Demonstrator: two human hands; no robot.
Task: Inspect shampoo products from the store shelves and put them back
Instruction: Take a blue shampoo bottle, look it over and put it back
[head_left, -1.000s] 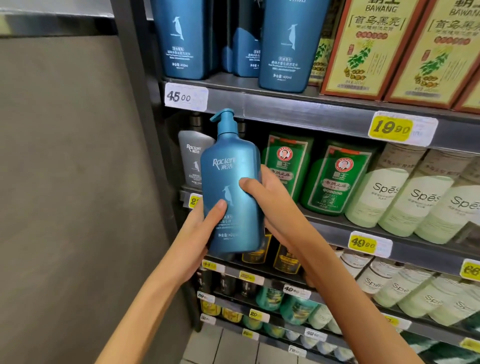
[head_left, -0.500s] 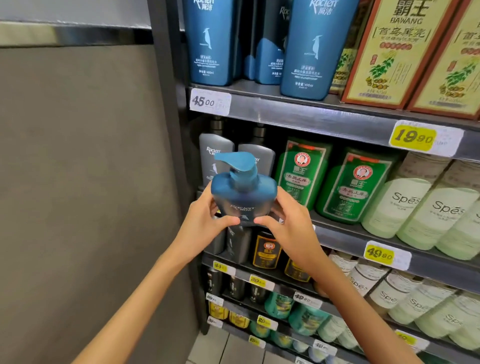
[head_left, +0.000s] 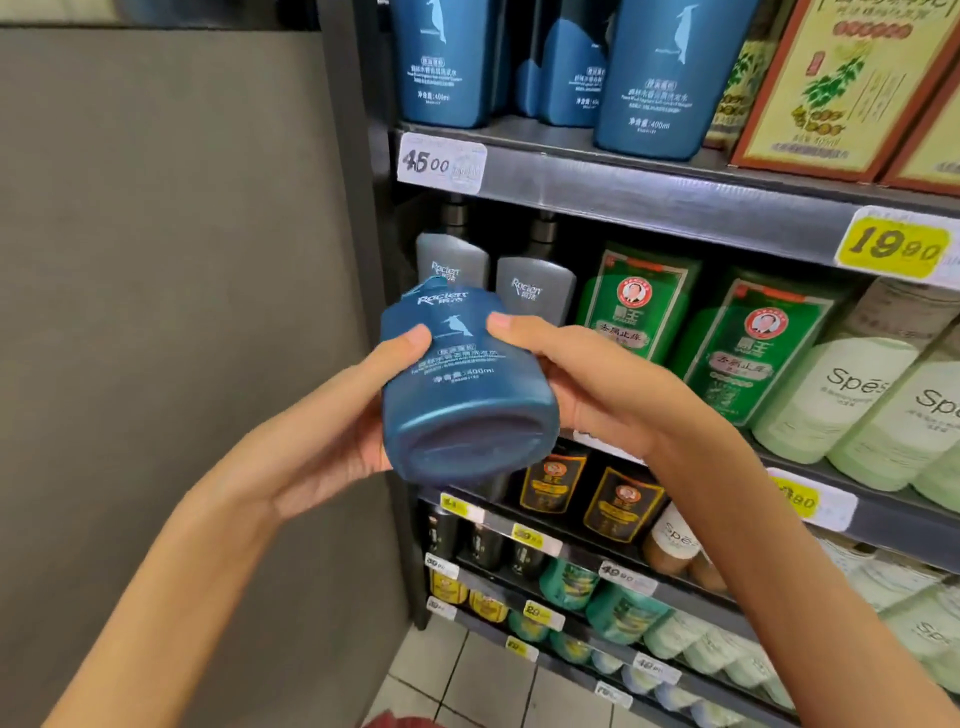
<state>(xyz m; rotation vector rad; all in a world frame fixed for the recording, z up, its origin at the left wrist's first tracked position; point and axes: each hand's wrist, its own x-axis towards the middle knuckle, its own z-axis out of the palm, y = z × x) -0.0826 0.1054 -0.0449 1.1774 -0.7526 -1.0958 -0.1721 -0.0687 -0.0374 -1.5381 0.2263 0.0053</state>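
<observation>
Bottle (head_left: 460, 400), base toward camera, in grip of left hand (head_left: 332, 431) and right hand (head_left: 597, 384).

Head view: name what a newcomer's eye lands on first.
The blue shampoo bottle at centre, tilted so its base faces the camera, gripped by the left hand and the right hand. Next, the yellow price tag on the shelf edge at upper right.

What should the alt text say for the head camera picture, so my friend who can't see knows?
A left hand and a right hand hold a blue shampoo bottle tipped back, its base toward the camera, before store shelves. Behind it stand grey bottles, green shampoo packs and pale green Spes bottles.
</observation>
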